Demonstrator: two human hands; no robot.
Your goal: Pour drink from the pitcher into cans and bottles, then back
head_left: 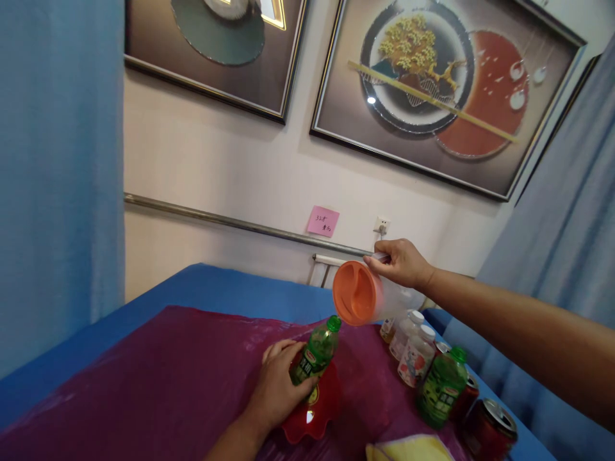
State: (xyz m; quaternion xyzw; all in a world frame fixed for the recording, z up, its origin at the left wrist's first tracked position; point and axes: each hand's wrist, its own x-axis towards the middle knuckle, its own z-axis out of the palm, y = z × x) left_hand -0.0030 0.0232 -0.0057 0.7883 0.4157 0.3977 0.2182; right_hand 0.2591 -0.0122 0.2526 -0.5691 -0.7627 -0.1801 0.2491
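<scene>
My left hand [283, 381] is wrapped round a green plastic bottle [316, 349], which leans slightly right above a red scalloped dish [307, 422]. Whether the bottle's base rests in the dish is hidden by my hand. My right hand [403, 262] grips the handle of a clear pitcher with an orange lid [358, 293]. The pitcher is tipped on its side, its lid facing left and its lower rim just over the bottle's green neck. I cannot tell whether liquid is flowing between them.
On the right stand clear bottles with white caps [417, 358], another green bottle [442, 387] and dark red cans [490, 429]. A yellow cloth [408, 448] lies in front. Purple plastic sheeting [158, 384] covers the blue surface [230, 285]. A metal rail [240, 224] runs along the wall.
</scene>
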